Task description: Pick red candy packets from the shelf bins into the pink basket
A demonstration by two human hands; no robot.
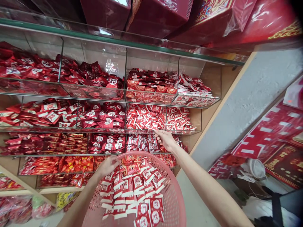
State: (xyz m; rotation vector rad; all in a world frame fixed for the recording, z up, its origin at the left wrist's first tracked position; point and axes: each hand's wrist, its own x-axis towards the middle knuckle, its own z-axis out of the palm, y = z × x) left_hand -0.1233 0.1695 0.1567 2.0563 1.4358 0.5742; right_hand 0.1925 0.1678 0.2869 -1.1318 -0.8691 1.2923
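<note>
A pink perforated plastic basket (181,192) is below my hands, tilted toward me. Inside it lie many small red-and-white packets (137,183), some in overlapping rows, with redder packets (129,167) near the far rim. My left hand (107,165) is closed on the basket's far left rim, its fingers curled by the packets. Stretched forward, my right hand (165,140) pinches at the front edge of a shelf bin of red-and-white packets (146,116). Whatever is between its fingertips is too small to make out.
Clear-fronted shelf bins hold red packets (109,115) in several tiers, split by thin dividers. Above runs a glass shelf edge (106,36) with large red boxes (161,15). A grey wall (258,82) stands at right, beside red packaging (260,135) and a white roll (257,168).
</note>
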